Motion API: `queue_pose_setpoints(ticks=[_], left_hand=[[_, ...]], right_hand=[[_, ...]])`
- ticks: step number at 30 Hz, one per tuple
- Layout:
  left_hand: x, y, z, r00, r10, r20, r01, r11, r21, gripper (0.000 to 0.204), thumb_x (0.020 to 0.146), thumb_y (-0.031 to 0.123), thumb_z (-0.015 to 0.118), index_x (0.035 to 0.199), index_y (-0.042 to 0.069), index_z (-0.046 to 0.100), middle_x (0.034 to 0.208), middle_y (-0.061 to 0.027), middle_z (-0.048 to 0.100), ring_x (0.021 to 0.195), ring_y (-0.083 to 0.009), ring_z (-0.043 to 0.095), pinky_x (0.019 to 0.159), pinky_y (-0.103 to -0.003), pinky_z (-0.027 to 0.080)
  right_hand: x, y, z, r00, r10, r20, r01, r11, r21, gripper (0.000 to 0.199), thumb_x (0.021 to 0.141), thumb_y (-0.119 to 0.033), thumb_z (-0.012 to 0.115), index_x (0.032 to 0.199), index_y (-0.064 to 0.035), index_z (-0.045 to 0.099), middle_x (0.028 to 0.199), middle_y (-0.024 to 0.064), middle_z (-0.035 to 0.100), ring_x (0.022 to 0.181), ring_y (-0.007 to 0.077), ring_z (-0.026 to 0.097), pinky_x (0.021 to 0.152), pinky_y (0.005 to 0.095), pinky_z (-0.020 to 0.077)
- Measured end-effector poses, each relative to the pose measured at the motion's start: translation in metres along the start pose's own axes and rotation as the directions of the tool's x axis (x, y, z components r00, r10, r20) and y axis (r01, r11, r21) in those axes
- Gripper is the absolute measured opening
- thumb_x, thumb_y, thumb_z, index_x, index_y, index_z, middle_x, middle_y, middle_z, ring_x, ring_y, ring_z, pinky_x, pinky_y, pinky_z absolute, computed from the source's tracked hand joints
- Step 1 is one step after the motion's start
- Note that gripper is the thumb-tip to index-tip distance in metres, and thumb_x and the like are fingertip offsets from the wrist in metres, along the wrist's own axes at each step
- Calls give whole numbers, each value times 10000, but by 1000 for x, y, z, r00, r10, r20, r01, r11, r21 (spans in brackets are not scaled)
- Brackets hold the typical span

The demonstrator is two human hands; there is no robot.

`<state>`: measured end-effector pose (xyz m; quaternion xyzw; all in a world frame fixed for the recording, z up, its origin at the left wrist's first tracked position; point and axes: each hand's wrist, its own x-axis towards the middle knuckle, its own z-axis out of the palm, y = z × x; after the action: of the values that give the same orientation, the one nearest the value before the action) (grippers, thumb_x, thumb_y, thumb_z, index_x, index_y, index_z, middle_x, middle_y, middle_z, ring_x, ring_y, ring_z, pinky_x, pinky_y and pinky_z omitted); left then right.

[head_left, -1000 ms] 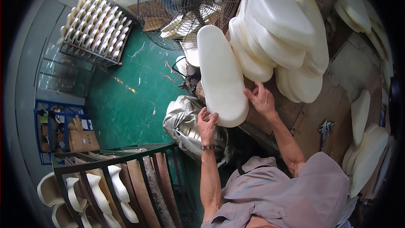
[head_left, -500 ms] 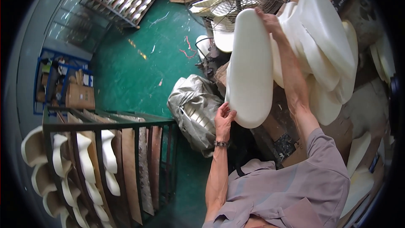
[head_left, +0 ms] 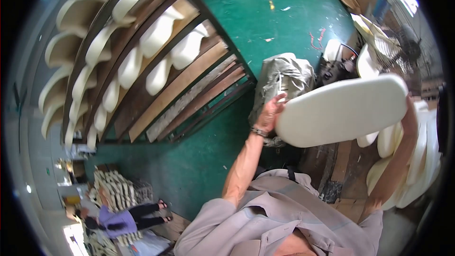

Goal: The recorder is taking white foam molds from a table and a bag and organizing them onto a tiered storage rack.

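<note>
A long, cream-white foam pad [head_left: 343, 111] with rounded ends is held up crosswise in front of me, its right end slightly higher. My left hand [head_left: 271, 114], with a bracelet at its wrist, holds the left end, fingers at the edge. My right hand [head_left: 409, 109] grips the far right end; most of its fingers are hidden behind the pad. Beyond the left end lies a grey cloth-covered bundle [head_left: 286, 68]. Below the right end, next to my right forearm, more cream foam pads [head_left: 417, 161] are stacked.
A dark rack [head_left: 208, 16] with sloping boards stands at the left, bearing several curved white foam pieces [head_left: 159, 28]. A wire fan [head_left: 405, 42] stands at the far right. Red cord [head_left: 316, 39] lies on the green floor [head_left: 246, 0]. Another person in purple [head_left: 116, 222] is at the lower left.
My view has swung left, toward the rack. The foam pad has turned from upright to nearly level and moved away from the stack, both hands still on its ends.
</note>
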<state>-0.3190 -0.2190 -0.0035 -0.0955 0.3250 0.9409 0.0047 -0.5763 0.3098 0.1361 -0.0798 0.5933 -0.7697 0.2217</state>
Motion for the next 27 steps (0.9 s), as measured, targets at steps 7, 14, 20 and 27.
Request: queue_pose_setpoints(ticks=[7,14,20,27], left_hand=[[-184,175,-164,838,332,-433,-124,888,442,571,889,218,766,1340,-14,502,1161,-158,682,1013,-189,664,877,-307,555],[-364,185,-210,-483,682,-550,-231,506,831,296,938,239,712,1123,37,599,1007,-45,636,884,-136,565,772,-291,468],[-400,136,-162,17,618,-786,-449,707,546,544,950,380,688,1320,19,517,1223,-79,606,1100,-190,587,913,-353,493],[-341,234,-183,245,792,-559,-676,553,487,750,908,474,711,1409,-4,424,1260,-119,571,1105,-220,593,914,-371,507]], right_hand=[[-48,143,316,927,274,256,-304,949,84,591,781,-276,749,1254,28,567,1140,121,670,1030,241,672,901,394,560],[-83,246,562,721,433,541,-634,728,261,619,849,-303,763,1328,20,541,1231,103,649,1130,230,632,1005,429,488],[-98,264,724,655,309,689,-663,672,329,821,839,-360,760,1478,-24,370,1459,86,486,1367,245,441,1148,428,330],[-108,351,869,523,270,808,-784,523,333,719,846,-280,778,1416,-22,422,1358,114,545,1265,257,511,1123,426,375]])
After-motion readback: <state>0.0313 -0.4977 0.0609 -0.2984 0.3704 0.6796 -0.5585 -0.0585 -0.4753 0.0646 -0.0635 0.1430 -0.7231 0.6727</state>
